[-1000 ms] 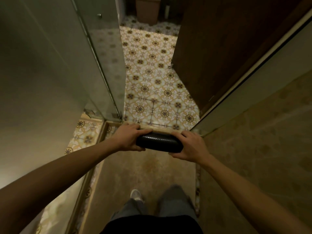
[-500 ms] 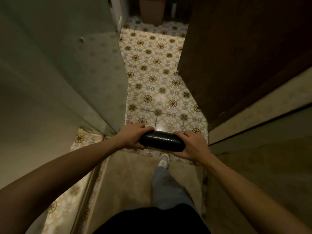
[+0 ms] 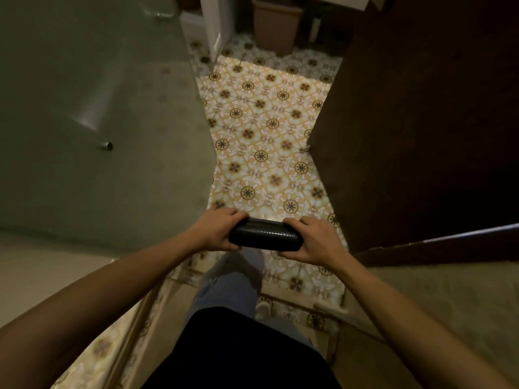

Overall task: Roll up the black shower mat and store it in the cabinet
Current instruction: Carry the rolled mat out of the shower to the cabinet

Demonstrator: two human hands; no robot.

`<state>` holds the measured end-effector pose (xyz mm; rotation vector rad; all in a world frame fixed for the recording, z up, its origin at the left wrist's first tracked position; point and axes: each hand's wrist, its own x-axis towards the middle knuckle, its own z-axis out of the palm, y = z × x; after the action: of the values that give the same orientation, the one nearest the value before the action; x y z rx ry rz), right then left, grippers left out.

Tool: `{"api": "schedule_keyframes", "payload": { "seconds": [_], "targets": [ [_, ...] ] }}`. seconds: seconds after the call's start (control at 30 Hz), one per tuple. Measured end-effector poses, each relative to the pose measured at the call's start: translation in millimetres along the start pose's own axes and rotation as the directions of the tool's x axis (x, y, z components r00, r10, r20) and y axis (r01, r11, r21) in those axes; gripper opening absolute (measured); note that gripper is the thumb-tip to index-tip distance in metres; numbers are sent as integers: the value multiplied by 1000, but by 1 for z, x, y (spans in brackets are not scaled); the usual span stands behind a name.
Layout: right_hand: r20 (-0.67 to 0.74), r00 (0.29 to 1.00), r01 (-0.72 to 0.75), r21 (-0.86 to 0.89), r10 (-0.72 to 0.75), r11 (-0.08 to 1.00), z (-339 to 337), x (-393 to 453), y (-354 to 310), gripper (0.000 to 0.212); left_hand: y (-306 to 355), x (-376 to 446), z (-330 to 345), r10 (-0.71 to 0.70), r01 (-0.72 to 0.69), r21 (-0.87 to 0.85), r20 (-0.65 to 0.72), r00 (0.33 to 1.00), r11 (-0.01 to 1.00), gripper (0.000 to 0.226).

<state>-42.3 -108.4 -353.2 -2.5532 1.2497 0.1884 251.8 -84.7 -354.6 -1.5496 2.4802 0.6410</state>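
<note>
Rolled mat (image 3: pixel 265 235) held horiz. at frame center: left hand (image 3: pixel 217 233) grips left end, right hand (image 3: pixel 313 242) grips right end, over tiled floor (image 3: pixel 266 130).

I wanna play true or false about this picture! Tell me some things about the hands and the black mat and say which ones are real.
1. The black mat is rolled up. True.
2. Only one hand holds it. False: the left hand and the right hand each grip an end.
3. The mat lies on the patterned floor. False: it is held up above the floor.
4. A brown bin stands at the far end of the floor. True.
5. The dark wooden door is on the left. False: it is on the right.
</note>
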Motion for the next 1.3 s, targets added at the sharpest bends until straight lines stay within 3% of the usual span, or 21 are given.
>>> {"api": "schedule_keyframes", "payload": {
  "seconds": [0.37, 0.6, 0.83, 1.2, 1.3],
  "targets": [
    [33, 999, 30, -40, -28, 999, -59, 225, 139, 81, -122, 207, -72, -84, 86, -91, 23, 996, 992, 74],
    [-8, 1000, 11, -5, -11, 1000, -119, 337, 178, 76, -192, 283, -149, -96, 95, -14, -58, 994, 995, 76],
    [28, 994, 104, -54, -103, 993, -154, 464, 227, 80, -264, 361, -193, -183, 182, -25, -61, 981, 983, 77],
    [146, 970, 193, 28, -195, 981, -208, 711, 322, 84, -407, 542, -290, -326, 328, -16, 82, 942, 945, 74],
    [158, 957, 241, 31, -243, 970, -232, 781, 333, 84, -447, 564, -323, -382, 385, -51, 64, 922, 921, 78]
  ]
}}
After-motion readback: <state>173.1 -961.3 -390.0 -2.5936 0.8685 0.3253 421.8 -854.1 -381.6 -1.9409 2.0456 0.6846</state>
